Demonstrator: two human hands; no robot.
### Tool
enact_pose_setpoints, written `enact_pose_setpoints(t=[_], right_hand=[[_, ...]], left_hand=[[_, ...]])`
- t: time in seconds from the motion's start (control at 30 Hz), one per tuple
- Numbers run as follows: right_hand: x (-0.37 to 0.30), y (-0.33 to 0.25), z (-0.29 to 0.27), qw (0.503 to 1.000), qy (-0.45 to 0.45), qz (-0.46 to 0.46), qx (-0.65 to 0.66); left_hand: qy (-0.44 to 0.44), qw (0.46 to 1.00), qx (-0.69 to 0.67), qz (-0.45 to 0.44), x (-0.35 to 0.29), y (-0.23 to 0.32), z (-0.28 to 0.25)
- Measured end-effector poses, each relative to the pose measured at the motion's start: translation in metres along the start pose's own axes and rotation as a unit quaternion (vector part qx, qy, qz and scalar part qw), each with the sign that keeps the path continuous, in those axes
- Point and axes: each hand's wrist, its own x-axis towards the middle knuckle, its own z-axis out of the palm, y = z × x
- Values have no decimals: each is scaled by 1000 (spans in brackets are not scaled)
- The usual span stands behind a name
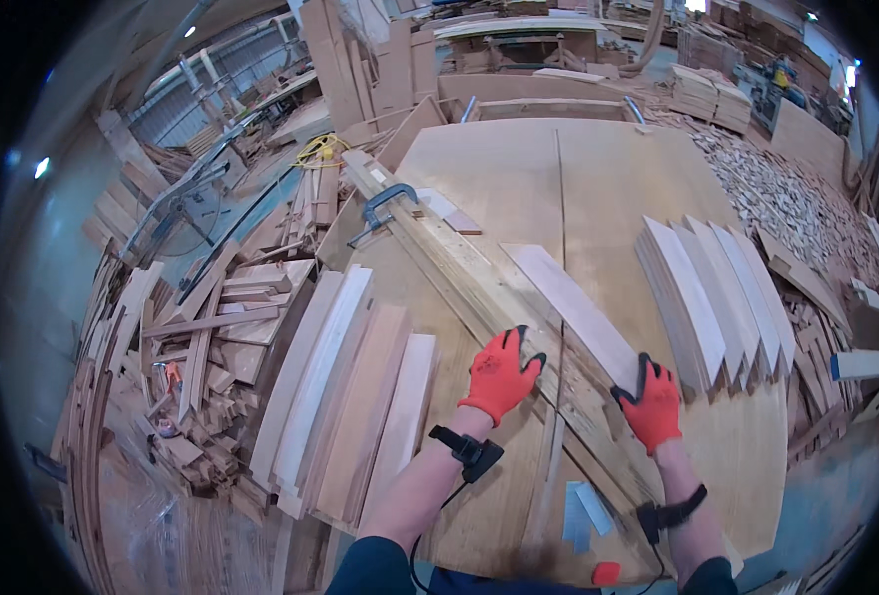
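A pale wooden board with angled ends lies slantwise on the table, along the right side of a long wooden beam. My right hand, in a red glove with dark fingertips, grips the board's near end between thumb and fingers. Over the middle of the beam rests my left hand, gloved alike, thumb and fingers apart and holding nothing. A blue-grey C-clamp sits on the beam's far end. Both wrists wear black straps.
Pale boards with pointed ends stand in a row at the right. More boards lie at the left edge of the wooden tabletop. Near me are a metal plate and a red object. Offcuts are heaped at the left.
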Motion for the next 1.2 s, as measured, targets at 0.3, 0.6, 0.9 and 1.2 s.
enact_pose_setpoints(t=[0.3,0.6,0.9,1.2], right_hand=[[127,-42,122,990,-104,-2,-99],[147,-56,186,993,-108,-44,-32],[135,-38,140,995,-78,-35,60],[109,30,124,989,-114,-96,-1]], left_hand=[[-12,996,85,33,33,-56,3],[-44,993,92,64,96,-86,25],[-65,980,184,44,130,-104,64],[-66,976,209,13,146,-87,68]])
